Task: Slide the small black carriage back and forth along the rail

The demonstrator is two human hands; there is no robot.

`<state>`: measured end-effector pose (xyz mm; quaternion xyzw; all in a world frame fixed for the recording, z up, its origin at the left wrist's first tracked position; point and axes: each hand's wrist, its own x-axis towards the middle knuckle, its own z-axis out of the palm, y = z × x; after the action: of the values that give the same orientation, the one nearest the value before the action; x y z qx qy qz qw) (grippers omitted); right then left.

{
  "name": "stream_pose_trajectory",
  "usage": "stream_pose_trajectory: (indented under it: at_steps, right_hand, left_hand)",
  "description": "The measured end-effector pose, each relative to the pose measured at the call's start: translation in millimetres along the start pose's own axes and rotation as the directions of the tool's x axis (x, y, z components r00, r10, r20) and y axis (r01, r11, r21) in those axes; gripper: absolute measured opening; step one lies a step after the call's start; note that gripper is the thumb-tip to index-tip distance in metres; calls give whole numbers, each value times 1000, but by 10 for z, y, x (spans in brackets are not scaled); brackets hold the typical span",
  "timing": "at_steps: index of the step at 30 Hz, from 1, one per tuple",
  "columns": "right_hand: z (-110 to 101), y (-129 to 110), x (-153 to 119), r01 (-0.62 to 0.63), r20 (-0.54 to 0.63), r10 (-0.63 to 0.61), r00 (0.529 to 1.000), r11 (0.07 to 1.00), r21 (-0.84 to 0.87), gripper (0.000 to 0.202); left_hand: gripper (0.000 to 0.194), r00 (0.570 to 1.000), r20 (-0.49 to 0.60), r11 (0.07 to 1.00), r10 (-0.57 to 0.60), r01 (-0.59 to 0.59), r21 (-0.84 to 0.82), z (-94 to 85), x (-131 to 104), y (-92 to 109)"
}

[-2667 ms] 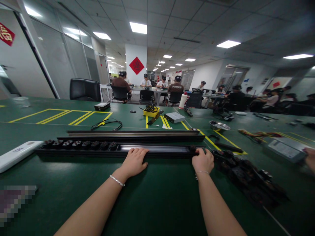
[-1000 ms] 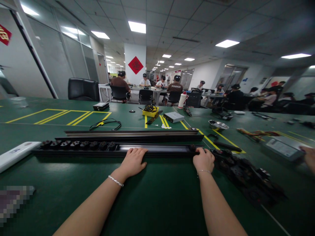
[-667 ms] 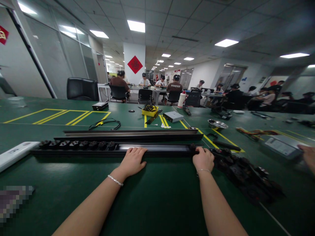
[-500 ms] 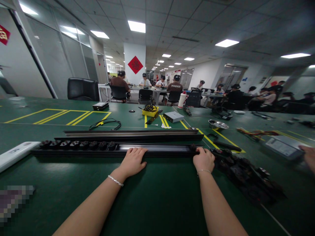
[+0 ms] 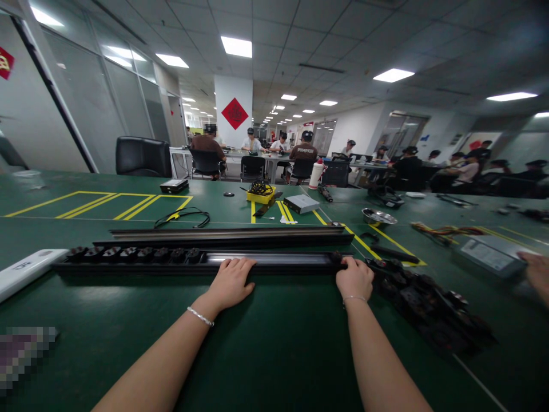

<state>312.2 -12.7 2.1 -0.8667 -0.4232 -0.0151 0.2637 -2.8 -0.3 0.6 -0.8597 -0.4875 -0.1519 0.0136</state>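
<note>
A long black track (image 5: 270, 261) with a shiny inner strip lies across the green table in front of me. Several black socket-like modules (image 5: 146, 255) sit in a row along its left half. My left hand (image 5: 231, 281) curls its fingers over the track's near edge around the middle, thumb out to the side. At the track's right end, my right hand (image 5: 355, 279) has its fingers closed around a small black module (image 5: 337, 258), partly covered by them. A heap of similar black modules (image 5: 429, 306) lies just right of that hand.
Behind the track lies a second long black rail (image 5: 227, 234). A white device (image 5: 30, 272) stands at left. Farther back are a cable (image 5: 184, 215), a yellow box (image 5: 261, 195) and a metal bowl (image 5: 379, 217). Another person's hand (image 5: 536, 273) touches a grey metal box (image 5: 491, 253).
Both my hands stay in place on the track and the module. The whole view has shifted very slightly; nothing else has visibly moved.
</note>
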Motion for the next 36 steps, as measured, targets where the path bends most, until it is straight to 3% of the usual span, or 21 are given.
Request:
stream_pose_trajectory:
  at_steps: [10,18,36]
  right_hand:
    - [-9,35,2,51,18,-49,999,995,-86,37]
    - [-46,204,-12,268,48,-265,963,931,-248,43]
    - [-31,213,57,237,-2,-246,969,936,-261,37]
  left_hand:
    - [52,1000,-15,1000,13,-13,0,35,11,-12]
    - [51,1000,-13,1000,5,-5,-3,15,5,14]
    - [51,1000,4,1000,-21,21,9,20,3,13]
